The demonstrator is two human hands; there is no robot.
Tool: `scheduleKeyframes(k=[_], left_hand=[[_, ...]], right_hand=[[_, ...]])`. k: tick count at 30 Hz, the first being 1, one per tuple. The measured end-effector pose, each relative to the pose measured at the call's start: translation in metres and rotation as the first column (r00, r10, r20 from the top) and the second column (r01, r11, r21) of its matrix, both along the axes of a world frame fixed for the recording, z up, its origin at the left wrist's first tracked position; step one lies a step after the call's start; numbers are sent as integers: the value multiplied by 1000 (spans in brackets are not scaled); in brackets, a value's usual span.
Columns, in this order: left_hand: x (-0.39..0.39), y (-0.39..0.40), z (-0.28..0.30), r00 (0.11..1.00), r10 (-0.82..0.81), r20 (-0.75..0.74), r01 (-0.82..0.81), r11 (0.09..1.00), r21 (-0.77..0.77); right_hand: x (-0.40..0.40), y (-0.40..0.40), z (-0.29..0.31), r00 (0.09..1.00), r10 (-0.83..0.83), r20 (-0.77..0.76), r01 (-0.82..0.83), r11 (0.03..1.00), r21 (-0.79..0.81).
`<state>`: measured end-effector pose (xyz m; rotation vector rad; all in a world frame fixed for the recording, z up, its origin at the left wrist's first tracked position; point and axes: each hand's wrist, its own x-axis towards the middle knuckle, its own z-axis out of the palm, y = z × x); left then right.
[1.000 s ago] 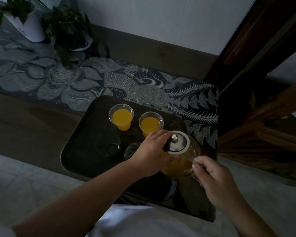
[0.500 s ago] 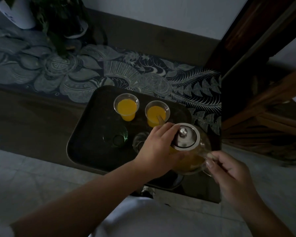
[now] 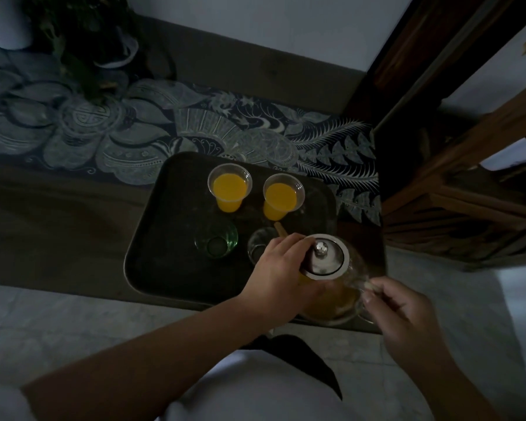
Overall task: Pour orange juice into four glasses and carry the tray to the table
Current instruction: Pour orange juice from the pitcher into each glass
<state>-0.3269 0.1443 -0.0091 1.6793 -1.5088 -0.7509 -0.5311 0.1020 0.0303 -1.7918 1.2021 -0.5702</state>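
A dark tray [image 3: 152, 253] lies on a low brown ledge. At its far side stand two clear cups with orange juice, one on the left [image 3: 229, 187] and one on the right [image 3: 281, 196]. Nearer me stand an empty greenish glass [image 3: 216, 240] and a clear glass [image 3: 260, 244] partly hidden by my left hand. A glass jug of juice [image 3: 337, 296] with a metal lid [image 3: 324, 256] is tilted, its spout [image 3: 280, 230] over the clear glass. My left hand [image 3: 281, 273] rests on the lid's edge. My right hand [image 3: 404, 314] grips the jug's handle.
A patterned dark cloth [image 3: 164, 129] covers the ledge behind the tray. Potted plants [image 3: 85, 41] stand at the far left. Dark wooden furniture [image 3: 456, 183] rises at the right. Pale floor tiles [image 3: 73, 323] lie below the ledge, and my white clothing shows at the bottom.
The jug has tipped further towards the clear glass, and its spout now reaches over it. Both hands stayed on the jug. The camera view shifted slightly.
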Motion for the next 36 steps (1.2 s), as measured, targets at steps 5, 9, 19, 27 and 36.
scheduleKeyframes(k=[5,9,19,27,36], left_hand=[[-2,8,-3,998,-34,-58,36,999,20],[-4,13,-7,995,-23,-93,27,999,41],[-8,22,-18,976,34,-217,-13,995,98],[-9,22,-26,953,39,-299,4,990,142],[-12,22,-30,928,35,-371,19,990,141]], right_hand=[[0,11,6,998,-12,-66,10,1000,-28],[1,15,12,993,12,-120,-17,999,-43],[9,13,20,957,56,-283,-82,993,-80],[15,12,29,920,78,-385,-125,987,-100],[19,10,35,884,97,-457,-157,983,-97]])
